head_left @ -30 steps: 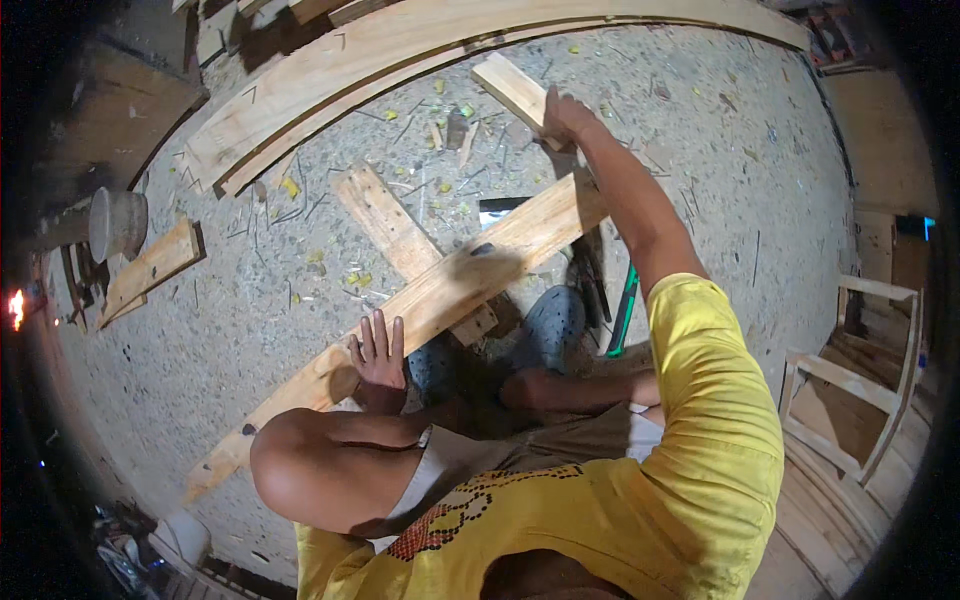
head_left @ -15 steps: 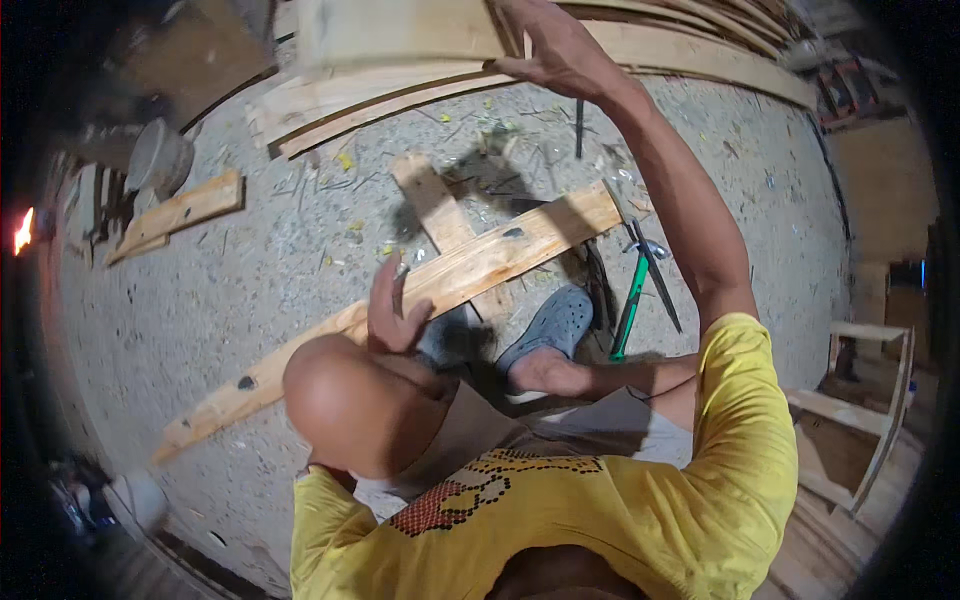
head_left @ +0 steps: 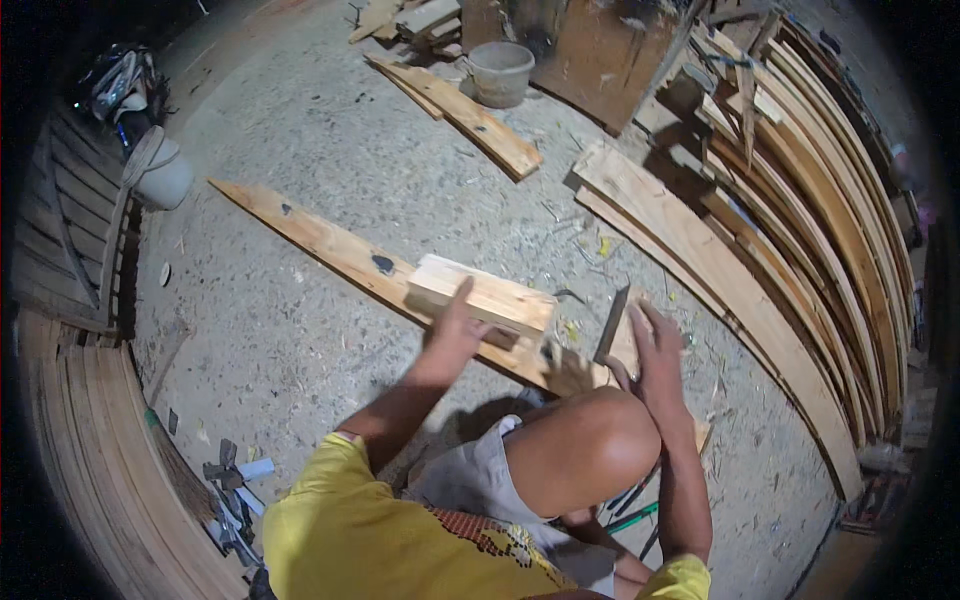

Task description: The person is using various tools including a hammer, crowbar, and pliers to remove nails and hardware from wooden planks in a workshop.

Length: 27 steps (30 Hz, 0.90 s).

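My left hand (head_left: 457,333) is closed on the near side of a thick, pale wooden block (head_left: 490,293), thumb or finger on top. The block is over a long plank (head_left: 325,238) with dark knots, which lies slantwise on the concrete floor. At the plank's near right end, my right hand (head_left: 655,355) grips a short piece of wood (head_left: 624,330) with a dark side face. That piece's lower part is partly hidden by the hand and my raised knee. A tool with a green handle (head_left: 632,517) lies beside my leg, partly covered.
Long boards (head_left: 720,260) and a curved-looking stack of planks (head_left: 830,200) lie on the right. Ahead are a grey bucket (head_left: 500,75) and a knotted board (head_left: 465,115). A white pail (head_left: 160,170) and stacked slats (head_left: 100,420) stand left.
The view has turned left. My left hand, open beside the long plank before, now holds the wooden block. My right hand has come down from the boards to the short piece near my knee.
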### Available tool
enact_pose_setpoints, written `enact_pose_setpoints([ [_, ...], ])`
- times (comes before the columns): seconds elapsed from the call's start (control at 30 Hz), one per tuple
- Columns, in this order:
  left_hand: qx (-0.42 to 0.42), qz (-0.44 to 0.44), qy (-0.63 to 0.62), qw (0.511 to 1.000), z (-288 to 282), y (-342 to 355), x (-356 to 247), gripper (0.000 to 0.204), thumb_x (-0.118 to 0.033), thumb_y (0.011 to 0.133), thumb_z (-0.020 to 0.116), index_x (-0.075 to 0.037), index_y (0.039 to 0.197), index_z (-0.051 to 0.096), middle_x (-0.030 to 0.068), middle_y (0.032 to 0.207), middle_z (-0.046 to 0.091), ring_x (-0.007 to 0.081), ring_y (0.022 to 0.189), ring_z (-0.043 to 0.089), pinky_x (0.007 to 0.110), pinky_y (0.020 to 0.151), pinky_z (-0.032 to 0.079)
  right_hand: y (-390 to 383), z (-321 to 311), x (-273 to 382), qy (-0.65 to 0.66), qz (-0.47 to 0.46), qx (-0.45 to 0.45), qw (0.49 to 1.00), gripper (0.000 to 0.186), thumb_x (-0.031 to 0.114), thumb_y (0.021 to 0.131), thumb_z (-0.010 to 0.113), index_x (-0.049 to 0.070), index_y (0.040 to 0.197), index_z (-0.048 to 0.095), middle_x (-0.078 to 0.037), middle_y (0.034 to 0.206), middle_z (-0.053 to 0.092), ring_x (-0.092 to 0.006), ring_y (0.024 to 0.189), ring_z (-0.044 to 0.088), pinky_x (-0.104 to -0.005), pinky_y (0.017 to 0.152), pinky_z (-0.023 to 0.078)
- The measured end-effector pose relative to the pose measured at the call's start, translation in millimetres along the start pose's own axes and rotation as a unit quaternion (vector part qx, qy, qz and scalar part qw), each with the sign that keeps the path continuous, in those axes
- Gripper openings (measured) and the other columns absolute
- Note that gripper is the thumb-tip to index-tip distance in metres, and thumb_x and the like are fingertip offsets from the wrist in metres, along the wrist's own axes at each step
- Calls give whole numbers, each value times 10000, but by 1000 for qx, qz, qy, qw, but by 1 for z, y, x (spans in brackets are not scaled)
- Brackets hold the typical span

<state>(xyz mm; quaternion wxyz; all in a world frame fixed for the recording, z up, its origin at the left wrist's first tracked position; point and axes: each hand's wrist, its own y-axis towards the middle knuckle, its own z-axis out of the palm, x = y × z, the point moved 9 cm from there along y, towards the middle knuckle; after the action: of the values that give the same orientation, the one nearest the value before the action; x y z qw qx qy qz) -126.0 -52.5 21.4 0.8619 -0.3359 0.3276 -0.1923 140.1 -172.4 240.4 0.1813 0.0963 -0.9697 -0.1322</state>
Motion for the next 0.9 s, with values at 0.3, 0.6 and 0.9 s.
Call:
enact_pose_setpoints([
  [0.3,212,381,41,899,322,-7,-362,673,-400,1071,508,46,1518,277,285,1372,500,405,1221,590,546,1043,531,-127,-87,-102,-91,218,-133,963,717,60,900,715,48,1543,398,-272,1470,463,-451,1360,445,-488,1156,354],
  [0.6,335,252,637,648,210,36,-55,412,-339,929,722,-33,1206,709,95,1059,747,211,920,685,368,840,559,-286,-12,-100,-22,386,-55,920,691,36,890,680,-8,1520,398,-300,1438,443,-465,1343,444,-494,1155,351],
  [0.9,343,462,806,139,11,55,158,1006,-517,832,742,-73,1607,281,278,1641,272,489,1507,268,644,1194,236,-383,8,-121,21,466,-32,884,587,38,889,696,-31,1428,472,-295,1410,460,-476,1345,432,-498,1147,356],
])
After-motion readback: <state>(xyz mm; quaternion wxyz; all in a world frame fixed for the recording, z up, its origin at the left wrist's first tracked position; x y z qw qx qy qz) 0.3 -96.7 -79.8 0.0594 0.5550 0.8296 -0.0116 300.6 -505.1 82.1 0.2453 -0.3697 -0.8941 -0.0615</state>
